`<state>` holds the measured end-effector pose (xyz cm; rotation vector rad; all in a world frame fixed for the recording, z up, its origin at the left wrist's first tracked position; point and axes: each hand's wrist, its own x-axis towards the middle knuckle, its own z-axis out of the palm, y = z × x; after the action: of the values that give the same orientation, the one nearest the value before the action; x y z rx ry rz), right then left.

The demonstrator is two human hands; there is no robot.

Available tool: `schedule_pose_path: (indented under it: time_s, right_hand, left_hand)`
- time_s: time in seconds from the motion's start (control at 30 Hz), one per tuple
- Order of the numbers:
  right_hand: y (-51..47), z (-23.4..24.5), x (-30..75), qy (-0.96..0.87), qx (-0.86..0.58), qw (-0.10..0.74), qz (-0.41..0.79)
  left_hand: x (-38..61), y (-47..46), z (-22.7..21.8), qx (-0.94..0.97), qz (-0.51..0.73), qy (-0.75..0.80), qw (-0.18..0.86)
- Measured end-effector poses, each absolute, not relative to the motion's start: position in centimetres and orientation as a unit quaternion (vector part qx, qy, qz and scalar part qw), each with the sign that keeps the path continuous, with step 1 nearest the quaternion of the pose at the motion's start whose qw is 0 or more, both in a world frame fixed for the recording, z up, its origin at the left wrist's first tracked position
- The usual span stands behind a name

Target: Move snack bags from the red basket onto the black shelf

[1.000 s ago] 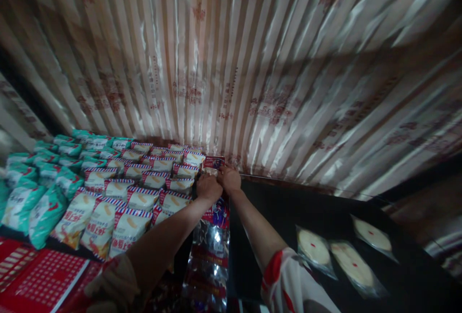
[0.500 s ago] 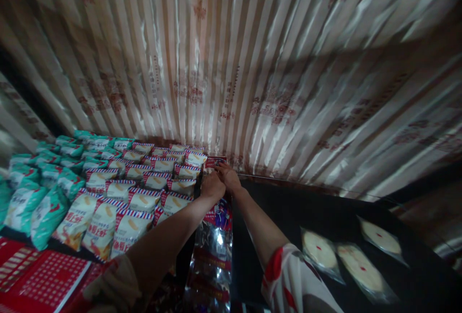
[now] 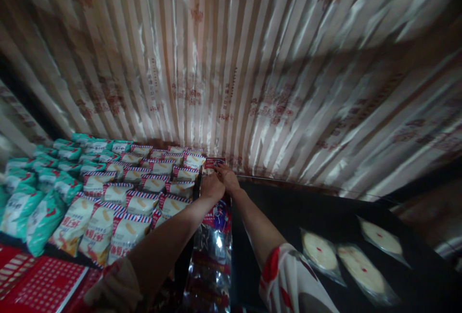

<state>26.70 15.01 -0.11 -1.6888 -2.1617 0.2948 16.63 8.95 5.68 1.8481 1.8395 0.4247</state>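
Observation:
A row of shiny dark red and purple snack packets (image 3: 212, 245) runs away from me between the white packets and the bare black surface. At its far end, by the curtain, my left hand (image 3: 212, 187) is closed on a red-topped snack packet (image 3: 212, 161). Just to the right, touching the same packet, is my right hand (image 3: 228, 177), its fingers stretched out over the top. The two hands are close together. My left fingertips are hidden behind the hand, and the light is dim.
Rows of white packets with striped tops (image 3: 135, 229) stand at left, with teal packets (image 3: 21, 207) beyond. A red plastic basket (image 3: 43, 281) sits at lower left. Three flat wrapped discs (image 3: 363, 272) lie on the black surface (image 3: 274, 207) at right. A striped foil curtain (image 3: 224, 63) hangs behind.
The view has shifted very slightly. Both hands stay on the packet at the far end of the row, with almost no movement.

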Motion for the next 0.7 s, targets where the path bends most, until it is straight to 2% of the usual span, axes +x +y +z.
schedule_pose_path:
  time_s: [0.43,0.7]
  right_hand:
    - [13.7,0.7,26.8,-0.748,-0.612,0.241,0.088]
    - [9.4,3.8,26.3,-0.716,-0.604,0.311,0.159]
  left_hand:
    - [16.9,8.5,5.4,0.68,0.163,0.667,0.255]
    - [17.3,5.2,8.6,0.631,0.185,0.693,0.297]
